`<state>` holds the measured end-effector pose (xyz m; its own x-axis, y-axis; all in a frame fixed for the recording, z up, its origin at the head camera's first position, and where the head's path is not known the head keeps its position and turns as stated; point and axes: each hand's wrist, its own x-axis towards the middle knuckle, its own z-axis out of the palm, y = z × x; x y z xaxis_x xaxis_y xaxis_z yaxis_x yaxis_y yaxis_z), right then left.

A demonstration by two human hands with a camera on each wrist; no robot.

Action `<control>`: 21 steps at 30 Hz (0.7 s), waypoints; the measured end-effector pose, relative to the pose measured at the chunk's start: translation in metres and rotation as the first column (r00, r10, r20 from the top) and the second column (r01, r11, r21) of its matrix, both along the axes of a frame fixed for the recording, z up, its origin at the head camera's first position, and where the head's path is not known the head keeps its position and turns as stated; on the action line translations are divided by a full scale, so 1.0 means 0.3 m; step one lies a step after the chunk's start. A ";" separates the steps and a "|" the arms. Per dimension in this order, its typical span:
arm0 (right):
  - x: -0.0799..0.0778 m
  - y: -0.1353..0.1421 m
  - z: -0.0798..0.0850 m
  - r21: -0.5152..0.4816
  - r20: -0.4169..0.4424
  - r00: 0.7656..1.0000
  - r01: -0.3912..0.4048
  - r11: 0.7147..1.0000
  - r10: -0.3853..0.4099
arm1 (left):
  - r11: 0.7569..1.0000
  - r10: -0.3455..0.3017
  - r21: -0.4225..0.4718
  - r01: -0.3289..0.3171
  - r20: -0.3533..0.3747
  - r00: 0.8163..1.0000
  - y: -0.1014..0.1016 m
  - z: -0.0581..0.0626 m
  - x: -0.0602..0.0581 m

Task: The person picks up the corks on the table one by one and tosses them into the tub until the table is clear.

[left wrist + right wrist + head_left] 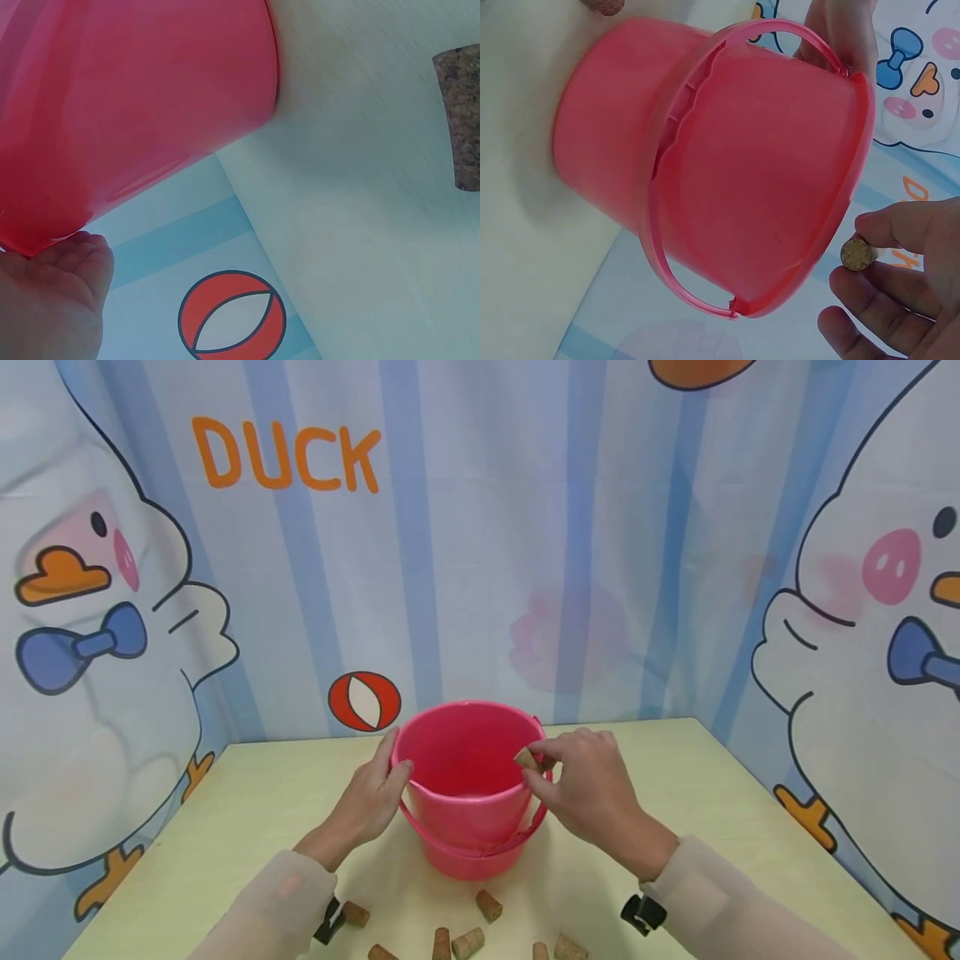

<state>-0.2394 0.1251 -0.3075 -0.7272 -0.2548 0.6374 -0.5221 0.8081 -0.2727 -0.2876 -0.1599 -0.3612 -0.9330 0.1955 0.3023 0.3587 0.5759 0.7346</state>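
A pink plastic bucket (471, 817) stands upright on the table, its handle hanging down at the front. My left hand (366, 797) grips its left rim, the thumb over the edge and the fingers along the outer wall. Above the right side of the rim, my right hand (596, 789) pinches a cork (527, 758) between thumb and fingers. In the right wrist view the round end of that cork (857, 255) shows just outside the bucket's mouth. The bucket's bottom inside is hidden.
Several corks lie on the pale table near its front edge, among them one cork (489, 906) before the bucket and another cork (356, 914) by the left wrist. A curtain (480, 527) printed with ducks surrounds the table (300, 793) at the back and sides.
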 end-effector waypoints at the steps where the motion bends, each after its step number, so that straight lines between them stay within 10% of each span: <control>1: -0.003 -0.004 0.001 -0.002 -0.002 1.000 -0.003 1.000 0.003 | 1.000 0.001 0.000 -0.001 0.001 1.000 0.000 0.000 0.000; 21: -0.060 -0.086 0.001 -0.010 0.065 0.998 0.000 1.000 0.000 | 1.000 0.003 -0.009 -0.003 -0.006 1.000 -0.003 -0.002 -0.003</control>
